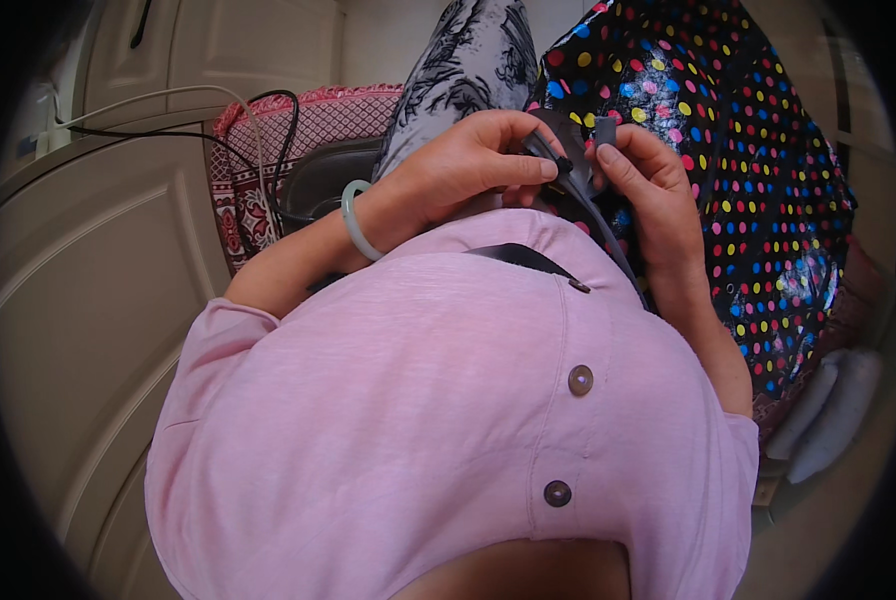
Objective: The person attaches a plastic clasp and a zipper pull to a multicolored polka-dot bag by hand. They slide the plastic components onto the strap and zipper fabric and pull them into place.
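In front of my lap, both hands are on a dark grey strap (600,222) of flat, flexible material. My left hand (473,160), with a pale green bangle (353,222) on its wrist, pinches one part of it between thumb and forefinger, near a small black piece. My right hand (660,195) grips a short grey end (606,130) that sticks up between thumb and fingers. From the hands the strap hangs down towards my pink shirt (398,380). More grey material shows behind the fingers, partly hidden by them.
A glossy black sheet with coloured dots (758,190) spreads at my right. Left of my patterned trouser leg (453,85) lie a red-and-white cloth (353,108), a dark grey object (333,172) and a black cable (293,130). Pale cabinet doors (98,290) stand at the left.
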Tool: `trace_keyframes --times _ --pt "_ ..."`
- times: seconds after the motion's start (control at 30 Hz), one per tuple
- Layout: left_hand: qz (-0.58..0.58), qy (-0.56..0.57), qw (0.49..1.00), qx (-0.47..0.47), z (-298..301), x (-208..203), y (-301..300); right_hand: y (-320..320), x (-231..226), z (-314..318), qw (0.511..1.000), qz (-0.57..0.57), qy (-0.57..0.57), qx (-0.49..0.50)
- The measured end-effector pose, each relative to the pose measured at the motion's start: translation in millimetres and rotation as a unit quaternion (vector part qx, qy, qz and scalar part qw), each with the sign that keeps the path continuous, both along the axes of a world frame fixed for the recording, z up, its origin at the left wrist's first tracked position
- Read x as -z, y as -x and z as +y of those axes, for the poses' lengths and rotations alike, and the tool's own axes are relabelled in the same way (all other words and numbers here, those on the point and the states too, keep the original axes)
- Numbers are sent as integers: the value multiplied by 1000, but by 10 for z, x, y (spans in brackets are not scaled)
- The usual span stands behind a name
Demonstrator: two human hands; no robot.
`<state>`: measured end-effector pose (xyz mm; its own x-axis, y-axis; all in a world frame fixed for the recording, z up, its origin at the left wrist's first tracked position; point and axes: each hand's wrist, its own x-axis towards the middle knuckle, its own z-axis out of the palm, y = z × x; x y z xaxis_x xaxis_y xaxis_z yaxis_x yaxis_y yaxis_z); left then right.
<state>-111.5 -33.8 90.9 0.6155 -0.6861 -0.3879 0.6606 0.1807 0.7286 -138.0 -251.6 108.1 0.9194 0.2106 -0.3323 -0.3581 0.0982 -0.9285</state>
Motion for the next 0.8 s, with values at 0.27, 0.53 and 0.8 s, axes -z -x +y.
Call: trace_keyframes --times 0.27,0.53,0.8 --pt "15 36 999 -3 53 51 -21 27 -104 73 987 -73 115 -86" --pt "-14 49 999 -2 14 54 -16 40 -146 123 990 -27 122 -60" --pt "-17 37 999 -1 9 55 -26 29 -142 50 993 -7 103 -60"
